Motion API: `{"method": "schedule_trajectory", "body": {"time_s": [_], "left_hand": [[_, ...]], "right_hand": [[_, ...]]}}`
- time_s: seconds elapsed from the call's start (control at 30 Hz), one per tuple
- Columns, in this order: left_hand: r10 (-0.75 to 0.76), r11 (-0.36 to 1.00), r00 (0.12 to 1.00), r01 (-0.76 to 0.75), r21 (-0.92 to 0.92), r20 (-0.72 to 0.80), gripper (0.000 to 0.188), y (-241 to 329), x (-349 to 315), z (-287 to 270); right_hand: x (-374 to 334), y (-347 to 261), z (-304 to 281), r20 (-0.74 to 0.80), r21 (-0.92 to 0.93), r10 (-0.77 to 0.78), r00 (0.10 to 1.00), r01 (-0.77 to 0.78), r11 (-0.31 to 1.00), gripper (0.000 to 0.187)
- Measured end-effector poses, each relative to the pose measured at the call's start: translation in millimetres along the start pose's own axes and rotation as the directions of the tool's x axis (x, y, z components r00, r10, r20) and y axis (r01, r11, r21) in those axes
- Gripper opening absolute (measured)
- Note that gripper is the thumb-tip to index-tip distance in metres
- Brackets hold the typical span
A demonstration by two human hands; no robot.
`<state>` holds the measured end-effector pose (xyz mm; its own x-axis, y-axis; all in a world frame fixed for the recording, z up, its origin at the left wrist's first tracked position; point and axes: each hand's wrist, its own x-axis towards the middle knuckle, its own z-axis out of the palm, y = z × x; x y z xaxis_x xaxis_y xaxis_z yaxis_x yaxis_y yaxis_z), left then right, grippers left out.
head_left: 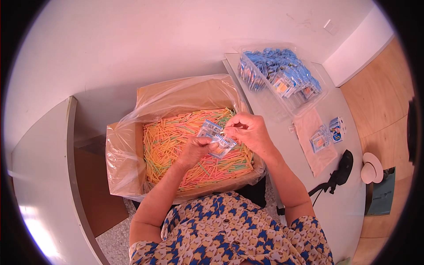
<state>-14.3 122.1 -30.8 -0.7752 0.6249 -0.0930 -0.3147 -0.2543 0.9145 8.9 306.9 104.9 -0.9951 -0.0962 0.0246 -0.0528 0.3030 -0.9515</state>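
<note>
Left hand (196, 151) clamped on blue-and-clear packets (224, 149), right hand (248, 130) pinched at their edge, contents too small to tell, above the carton (183, 92) of pastel sticks (165, 150)!

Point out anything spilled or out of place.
Nothing looks spilled: the loose coloured sticks lie inside the cardboard box. Mildly odd: a packet lies on the pink cloth, apart from the clear tub of similar packets.
</note>
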Motion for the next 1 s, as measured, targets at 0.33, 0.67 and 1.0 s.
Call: {"method": "schedule_trajectory", "body": {"time_s": [0.33,0.67,1.0], "left_hand": [[-0.012,0.998,1.0,0.01,-0.059,-0.023,0.02,-1,-1,-3],[-0.012,0.999,1.0,0.012,-0.043,-0.008,0.02,3,-2,-1],[-0.033,0.994,0.999,0.034,-0.106,0.017,0.02,10,-5,1]], "right_hand": [[-10,10,-5,0.063,-0.276,-0.25,0.966,0.257,0.926,0.009],[-15,18,-5,-0.055,-0.272,-0.481,0.875,0.451,0.85,0.012],[-7,20,16,-0.061,-0.296,-0.482,0.874,0.445,0.845,0.017]]}}
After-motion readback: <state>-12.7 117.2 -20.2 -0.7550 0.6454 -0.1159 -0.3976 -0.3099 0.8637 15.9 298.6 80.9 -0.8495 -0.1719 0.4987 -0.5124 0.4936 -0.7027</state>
